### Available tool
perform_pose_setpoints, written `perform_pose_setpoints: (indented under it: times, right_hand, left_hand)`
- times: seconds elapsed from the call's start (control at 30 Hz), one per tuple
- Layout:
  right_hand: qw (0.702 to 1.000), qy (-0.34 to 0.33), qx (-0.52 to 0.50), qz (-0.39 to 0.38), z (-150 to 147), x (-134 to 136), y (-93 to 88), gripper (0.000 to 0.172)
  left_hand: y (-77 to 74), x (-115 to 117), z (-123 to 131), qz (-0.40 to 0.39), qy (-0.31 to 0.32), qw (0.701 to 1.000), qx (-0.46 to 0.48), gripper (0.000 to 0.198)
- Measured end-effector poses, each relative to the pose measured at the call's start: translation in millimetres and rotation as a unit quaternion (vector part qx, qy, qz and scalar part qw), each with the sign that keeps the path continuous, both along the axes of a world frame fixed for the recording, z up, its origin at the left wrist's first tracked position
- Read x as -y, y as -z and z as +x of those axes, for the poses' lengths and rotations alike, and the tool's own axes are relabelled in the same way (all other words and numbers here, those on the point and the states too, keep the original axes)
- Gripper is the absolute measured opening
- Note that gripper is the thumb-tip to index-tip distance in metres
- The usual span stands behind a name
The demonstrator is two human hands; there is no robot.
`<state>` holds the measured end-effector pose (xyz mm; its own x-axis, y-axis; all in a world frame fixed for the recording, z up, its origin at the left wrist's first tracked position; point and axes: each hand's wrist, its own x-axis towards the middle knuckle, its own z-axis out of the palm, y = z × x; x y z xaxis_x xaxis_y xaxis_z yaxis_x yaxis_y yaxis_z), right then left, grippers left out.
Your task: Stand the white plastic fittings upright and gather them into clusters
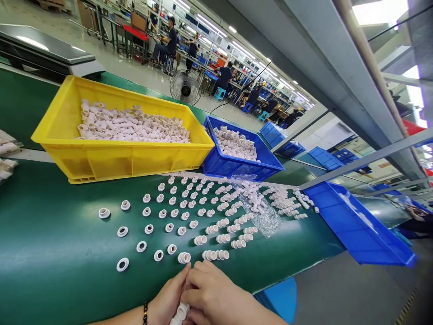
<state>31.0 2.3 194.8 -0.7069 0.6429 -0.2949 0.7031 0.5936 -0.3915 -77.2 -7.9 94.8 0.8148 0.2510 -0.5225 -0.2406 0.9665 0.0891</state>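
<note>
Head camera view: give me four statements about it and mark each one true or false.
1. The left hand and right hand meet around at least one white tubular plastic piece. True.
2. Both wrists are bare. False: a black beaded bracelet circles the left one.
3. The yellow plastic bin holds many small white pieces. True.
4. It is the only bin. False: a blue plastic bin stands beside it.
</note>
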Motion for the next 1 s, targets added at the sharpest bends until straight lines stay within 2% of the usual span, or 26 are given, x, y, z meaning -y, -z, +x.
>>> perform_pose_setpoints:
  times: [0.1, 0.17, 0.27, 0.37, 0.47, 0.53, 0.7, 0.83, 1.0]
  right_hand:
    - [0.999, -0.040, -0.019, -0.011, -2.5, 0.5, 9.6, 0.016]
    - [0.998, -0.039, -0.035, -0.024, 2.7, 0.5, 8.4, 0.012]
    - [0.997, 0.070, -0.044, 0.010, 23.3, -6.5, -4.9, 0.012]
    - [0.971, 0.204, -0.045, 0.120, 52.7, -28.3, -17.2, 0.019]
    - [0.947, 0.255, 0.039, 0.191, 76.5, -58.0, -15.7, 0.023]
    - [0.938, 0.253, 0.108, 0.212, 84.4, -75.7, -8.8, 0.023]
    - [0.927, 0.221, 0.220, 0.207, 81.6, -101.6, 6.6, 0.007]
    - [0.929, 0.199, 0.241, 0.200, 77.2, -111.0, 11.5, 0.006]
    - [0.932, 0.187, 0.247, 0.188, 79.4, -118.4, 18.4, 0.006]
  left_hand:
    - [-0.1, 0.5, -1.0, 0.015, -0.017, 1.000, 0.006, 0.048]
    - [4.5, 1.0, -0.9, 0.031, -0.010, 0.999, 0.004, 0.046]
    - [14.7, 2.5, 0.6, 0.091, 0.043, 0.995, 0.009, 0.041]
    - [20.6, 3.2, 1.9, 0.159, 0.083, 0.984, 0.001, 0.037]
    - [20.0, 1.9, 2.8, 0.179, 0.086, 0.980, -0.026, 0.037]
    - [18.2, 0.4, 3.4, 0.183, 0.084, 0.979, -0.040, 0.037]
    - [13.9, -3.5, 4.3, 0.204, 0.084, 0.974, -0.054, 0.033]
    - [13.1, -4.4, 4.6, 0.208, 0.074, 0.973, -0.063, 0.029]
    - [16.5, -2.4, 4.9, 0.173, 0.069, 0.981, -0.047, 0.027]
